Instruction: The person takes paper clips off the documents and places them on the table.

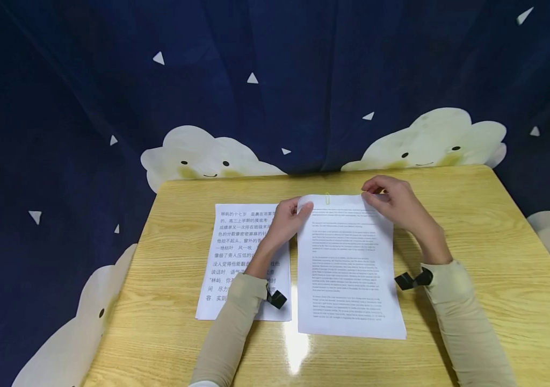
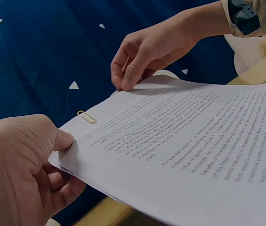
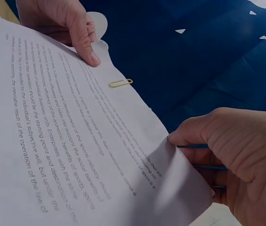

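A stack of printed paper is held with its top edge raised, its small English text facing up. My left hand pinches its upper left corner, thumb on top and fingers beneath. At the upper right corner my right hand pinches the sheets between thumb and curled fingers. A yellow paper clip sits on the top edge between the hands; it shows in the left wrist view and the right wrist view too. Beneath my left forearm lies a second stack of paper with large Chinese print, partly covered by the arm.
Both stacks are over a light wooden table. Behind it hangs a dark blue curtain with white triangles and smiling clouds, reaching down to the table's back edge. A black strap is on the right wrist, another strap on the left.
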Demonstrator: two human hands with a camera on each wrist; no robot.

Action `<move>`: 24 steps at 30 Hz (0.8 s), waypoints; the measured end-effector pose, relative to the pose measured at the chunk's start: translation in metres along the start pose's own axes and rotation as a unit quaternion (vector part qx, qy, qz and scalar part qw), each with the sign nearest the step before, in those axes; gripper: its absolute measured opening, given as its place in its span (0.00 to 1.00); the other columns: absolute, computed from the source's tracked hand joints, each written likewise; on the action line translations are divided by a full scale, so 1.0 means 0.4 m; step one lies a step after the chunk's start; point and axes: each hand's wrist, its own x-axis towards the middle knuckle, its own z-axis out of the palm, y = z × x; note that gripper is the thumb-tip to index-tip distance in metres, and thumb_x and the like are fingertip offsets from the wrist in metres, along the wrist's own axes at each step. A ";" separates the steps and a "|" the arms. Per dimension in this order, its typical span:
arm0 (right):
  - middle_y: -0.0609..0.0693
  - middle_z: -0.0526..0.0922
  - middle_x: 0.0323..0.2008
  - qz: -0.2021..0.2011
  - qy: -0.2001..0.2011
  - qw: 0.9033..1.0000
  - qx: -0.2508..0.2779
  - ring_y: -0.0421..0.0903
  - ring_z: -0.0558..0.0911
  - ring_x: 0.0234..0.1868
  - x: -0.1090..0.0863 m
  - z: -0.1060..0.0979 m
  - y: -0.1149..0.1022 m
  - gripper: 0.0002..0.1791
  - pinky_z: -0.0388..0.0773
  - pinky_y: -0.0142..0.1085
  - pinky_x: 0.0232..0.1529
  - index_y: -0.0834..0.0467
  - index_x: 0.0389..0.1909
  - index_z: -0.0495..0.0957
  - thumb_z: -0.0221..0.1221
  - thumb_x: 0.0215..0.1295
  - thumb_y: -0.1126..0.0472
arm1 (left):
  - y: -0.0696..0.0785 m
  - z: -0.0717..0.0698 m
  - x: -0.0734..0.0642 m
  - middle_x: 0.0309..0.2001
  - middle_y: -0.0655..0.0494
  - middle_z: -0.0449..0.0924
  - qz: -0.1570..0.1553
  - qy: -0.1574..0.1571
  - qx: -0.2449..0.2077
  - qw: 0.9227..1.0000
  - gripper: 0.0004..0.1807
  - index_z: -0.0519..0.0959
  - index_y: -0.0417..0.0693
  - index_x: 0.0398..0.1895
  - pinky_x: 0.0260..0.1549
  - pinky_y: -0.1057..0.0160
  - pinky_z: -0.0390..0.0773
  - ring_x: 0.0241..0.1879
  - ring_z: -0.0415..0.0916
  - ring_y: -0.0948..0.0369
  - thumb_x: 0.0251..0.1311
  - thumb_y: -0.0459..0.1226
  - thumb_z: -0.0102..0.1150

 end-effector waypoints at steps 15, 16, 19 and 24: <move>0.52 0.85 0.40 -0.001 -0.024 1.000 -0.010 0.46 0.81 0.42 0.003 0.015 -0.020 0.03 0.79 0.26 0.40 0.61 0.43 0.84 0.65 0.71 0.66 | 0.006 0.019 -0.003 0.35 0.47 0.87 0.023 -0.003 0.029 0.999 0.14 0.86 0.40 0.47 0.31 0.65 0.77 0.25 0.81 0.60 0.79 0.40 0.55; 0.52 0.85 0.40 -0.002 -0.024 1.000 -0.012 0.46 0.81 0.42 0.002 0.015 -0.022 0.03 0.80 0.27 0.40 0.61 0.43 0.84 0.65 0.71 0.66 | 0.007 0.021 -0.002 0.35 0.47 0.88 0.022 -0.003 0.031 0.999 0.14 0.86 0.40 0.47 0.30 0.65 0.76 0.25 0.81 0.60 0.79 0.40 0.55; 0.51 0.85 0.40 -0.003 -0.025 1.000 -0.017 0.46 0.81 0.42 0.002 0.017 -0.026 0.03 0.79 0.27 0.40 0.60 0.42 0.84 0.66 0.71 0.66 | 0.008 0.025 -0.002 0.36 0.48 0.88 0.017 -0.004 0.031 0.999 0.14 0.87 0.41 0.48 0.30 0.65 0.77 0.26 0.81 0.61 0.79 0.40 0.55; 0.51 0.86 0.39 -0.022 -0.028 0.999 0.000 0.46 0.82 0.41 0.002 0.027 -0.032 0.04 0.81 0.32 0.40 0.60 0.43 0.84 0.67 0.69 0.67 | 0.009 0.031 -0.004 0.38 0.47 0.89 0.010 -0.013 0.017 1.000 0.14 0.86 0.40 0.50 0.29 0.65 0.79 0.26 0.83 0.60 0.79 0.40 0.55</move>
